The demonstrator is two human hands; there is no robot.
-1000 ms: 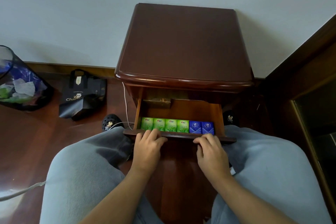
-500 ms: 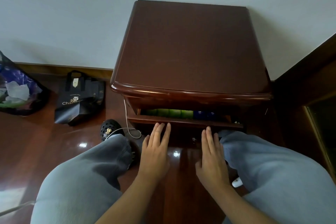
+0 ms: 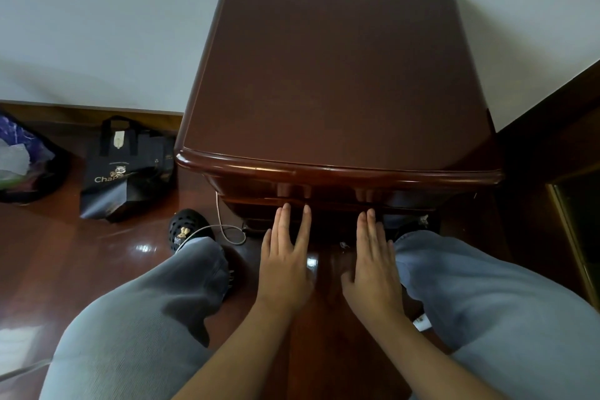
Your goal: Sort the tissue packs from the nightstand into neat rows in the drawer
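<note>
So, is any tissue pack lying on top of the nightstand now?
No, the nightstand top shows only bare dark wood, and both hands, left hand and right hand, press flat on the drawer front.

Soft, dim light is falling evenly; glare is glinting off the glossy floor (image 3: 97, 253) and the nightstand (image 3: 337, 81) front edge; wide-angle distortion is bending the edges; focus is holding sharp.
</note>
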